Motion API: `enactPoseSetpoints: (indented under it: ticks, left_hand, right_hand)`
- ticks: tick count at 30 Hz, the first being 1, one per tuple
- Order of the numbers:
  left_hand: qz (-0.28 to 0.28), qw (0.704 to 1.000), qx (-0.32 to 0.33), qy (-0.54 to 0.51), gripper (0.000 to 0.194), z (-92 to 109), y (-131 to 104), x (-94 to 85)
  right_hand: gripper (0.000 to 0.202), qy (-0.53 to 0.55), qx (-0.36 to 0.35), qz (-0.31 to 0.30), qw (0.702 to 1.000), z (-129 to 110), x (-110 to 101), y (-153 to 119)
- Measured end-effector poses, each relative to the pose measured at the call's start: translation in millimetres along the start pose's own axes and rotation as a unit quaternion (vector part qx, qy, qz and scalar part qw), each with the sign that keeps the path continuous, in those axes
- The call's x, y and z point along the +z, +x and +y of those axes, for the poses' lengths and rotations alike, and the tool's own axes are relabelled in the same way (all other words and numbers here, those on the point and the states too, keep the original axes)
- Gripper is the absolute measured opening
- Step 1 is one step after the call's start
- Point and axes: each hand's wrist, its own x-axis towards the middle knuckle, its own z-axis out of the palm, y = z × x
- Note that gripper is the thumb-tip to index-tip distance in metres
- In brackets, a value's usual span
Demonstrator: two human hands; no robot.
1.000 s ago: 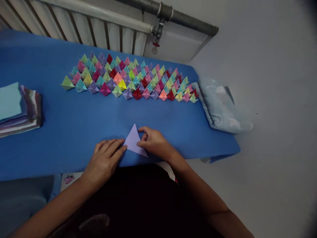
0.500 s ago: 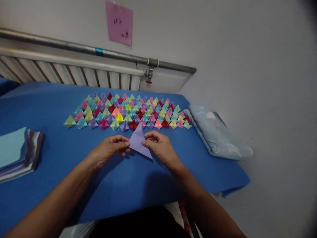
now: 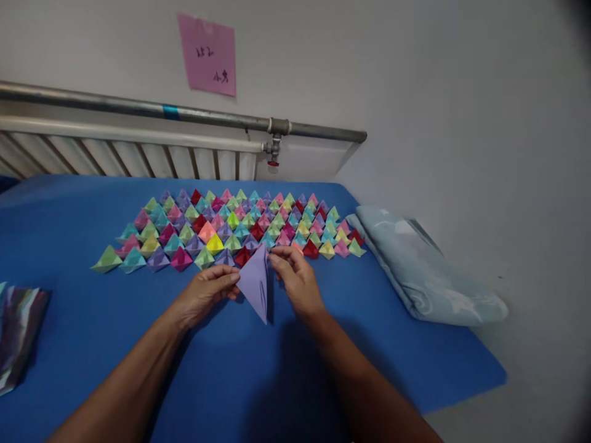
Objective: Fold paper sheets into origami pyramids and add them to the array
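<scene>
A folded purple paper (image 3: 254, 280) is held up over the blue cloth, its lower tip pointing down. My left hand (image 3: 211, 291) pinches its left corner between thumb and fingers. At the paper's upper right edge is my right hand (image 3: 294, 275), thumb and fingers closed together at the fold. Just beyond my hands stand several rows of small folded paper pieces (image 3: 215, 244) in many colours. The purple paper and my fingers hide part of the front row.
A stack of coloured paper (image 3: 21, 335) lies at the left edge. A folded pale blue blanket (image 3: 415, 264) rests at the right on the blue cloth (image 3: 207, 381). Behind are a radiator (image 3: 157, 159), a metal pipe (image 3: 124, 106) and a pink note (image 3: 209, 55) on the wall.
The purple paper has turned so its lower tip points down. My right thumb and fingers have shifted up to its top right edge. The view has moved, and less of the left stack shows.
</scene>
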Motion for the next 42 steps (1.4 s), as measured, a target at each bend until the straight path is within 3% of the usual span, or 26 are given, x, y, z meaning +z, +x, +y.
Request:
enactPoseSetpoints:
  ticks: [7, 28, 34, 42]
  left_hand:
    - [-0.042, 0.999, -0.018, 0.004, 0.035, -3, -5, 2.5]
    - [-0.040, 0.999, -0.030, -0.009, 0.038, 3, -12, 5.5]
    - [-0.026, 0.999, -0.028, -0.005, 0.035, 2, -12, 5.2]
    - [-0.042, 0.998, -0.035, -0.003, 0.038, 2, -13, 4.3]
  right_hand:
    - [0.033, 0.031, 0.038, -0.014, 0.999, 5, -2, 3]
    - [0.035, 0.043, 0.057, -0.039, 0.997, 4, -1, -2]
    - [0.033, 0.037, 0.024, -0.023, 0.999, 0, -3, -6]
    - [0.036, 0.059, 0.055, -0.047, 0.996, 0, -2, -7]
